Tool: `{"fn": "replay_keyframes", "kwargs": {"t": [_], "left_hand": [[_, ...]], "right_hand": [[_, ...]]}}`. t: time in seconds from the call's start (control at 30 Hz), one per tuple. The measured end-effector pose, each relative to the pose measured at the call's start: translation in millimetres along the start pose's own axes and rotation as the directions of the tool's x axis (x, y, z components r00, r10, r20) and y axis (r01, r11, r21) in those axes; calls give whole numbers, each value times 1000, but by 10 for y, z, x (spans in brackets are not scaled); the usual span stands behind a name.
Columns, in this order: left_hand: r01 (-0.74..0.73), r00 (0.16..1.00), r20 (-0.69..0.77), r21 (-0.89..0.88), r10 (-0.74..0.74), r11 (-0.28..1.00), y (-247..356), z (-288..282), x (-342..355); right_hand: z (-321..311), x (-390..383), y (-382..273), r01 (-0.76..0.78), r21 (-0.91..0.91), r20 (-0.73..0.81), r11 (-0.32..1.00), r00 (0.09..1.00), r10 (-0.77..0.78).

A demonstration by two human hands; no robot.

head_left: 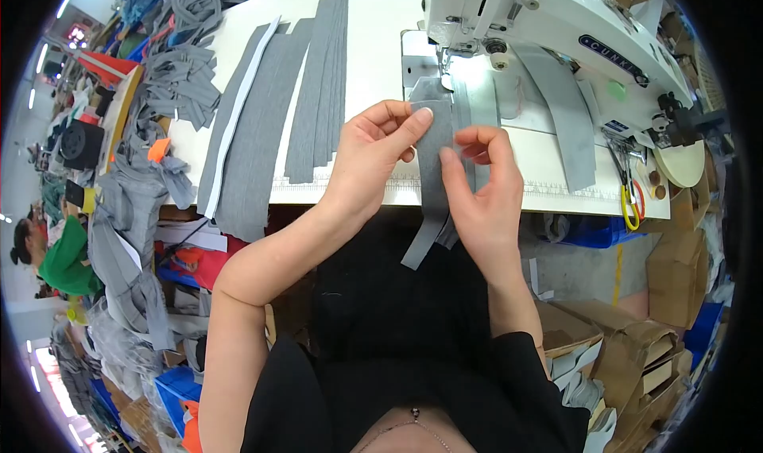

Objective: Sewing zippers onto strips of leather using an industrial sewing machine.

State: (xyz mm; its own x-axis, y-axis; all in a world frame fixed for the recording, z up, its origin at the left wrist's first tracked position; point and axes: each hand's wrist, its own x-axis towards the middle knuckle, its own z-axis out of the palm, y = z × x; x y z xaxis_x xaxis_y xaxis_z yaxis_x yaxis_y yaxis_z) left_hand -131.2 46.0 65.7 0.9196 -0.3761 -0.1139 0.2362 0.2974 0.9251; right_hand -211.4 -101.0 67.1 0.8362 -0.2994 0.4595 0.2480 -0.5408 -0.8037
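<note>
A dark grey fabric strip [435,167] runs from the sewing machine's presser foot [447,75] toward me, its lower end hanging over the table edge. My left hand [373,147] pinches the strip just in front of the foot, thumb on top. To the strip's right is my right hand [486,187], thumb tip at the strip's edge, index finger bent, with a gap between them. Lighter grey fabric [482,103] lies beside the strip under the machine's light. The white sewing machine [556,24] stands over the far right of the table.
Stacks of grey strips [318,95] and a wider grey piece [258,135] with a white strip lie on the left. Yellow-handled scissors [630,207] rest at the right table edge. Grey fabric heaps [135,207] fill the left side; cardboard boxes [636,350] stand lower right.
</note>
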Motion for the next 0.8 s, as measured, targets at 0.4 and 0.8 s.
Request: {"fn": "replay_keyframes", "kwargs": {"t": [0.4,0.8], "left_hand": [[107,987,119,-21,-104,994,33,-76,-35],[-55,966,258,130,19,990,53,-15,53]], "right_hand": [[186,-74,-64,41,36,-227,998,973,-32],[128,-45,-9,22,18,-149,1000,989,-19]]}}
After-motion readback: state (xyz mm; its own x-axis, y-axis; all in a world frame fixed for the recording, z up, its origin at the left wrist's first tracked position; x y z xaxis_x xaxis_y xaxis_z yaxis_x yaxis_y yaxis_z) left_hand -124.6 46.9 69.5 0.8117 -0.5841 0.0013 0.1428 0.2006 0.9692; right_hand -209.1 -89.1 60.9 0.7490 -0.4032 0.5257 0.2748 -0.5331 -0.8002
